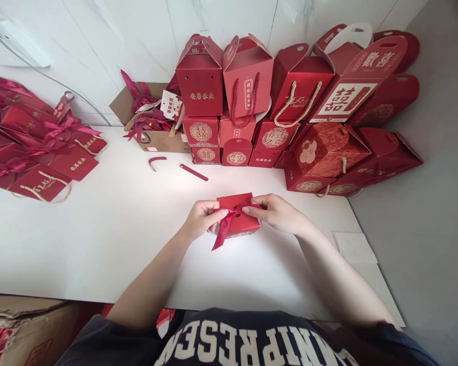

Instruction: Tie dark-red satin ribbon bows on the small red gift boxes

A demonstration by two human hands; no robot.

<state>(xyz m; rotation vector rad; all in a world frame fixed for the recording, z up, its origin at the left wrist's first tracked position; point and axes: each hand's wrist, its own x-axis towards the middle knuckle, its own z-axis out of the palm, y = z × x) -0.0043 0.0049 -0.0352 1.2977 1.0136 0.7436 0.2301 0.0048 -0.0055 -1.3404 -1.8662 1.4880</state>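
A small red gift box [248, 223] stands on the white table in front of me, its top closed. Across the top lies a dark pink ribbon [222, 235], crossed or knotted at the middle, with one tail hanging over the front left. My left hand [203, 217] pinches the ribbon between thumb and fingers at the box's left side. On the right side my right hand [275, 212] pinches the ribbon too, thumb pointing toward the middle. Both hands touch the box edges, and the fingers behind them are partly hidden.
Red gift boxes [236, 129] are stacked along the wall, continuing to the right corner. A cardboard box [164, 141] of ribbons and tags stands behind. Two dark red strips [194, 172] lie near it. Finished-looking ribboned boxes [74, 161] crowd the left. A large carton [34, 330] sits below the table edge.
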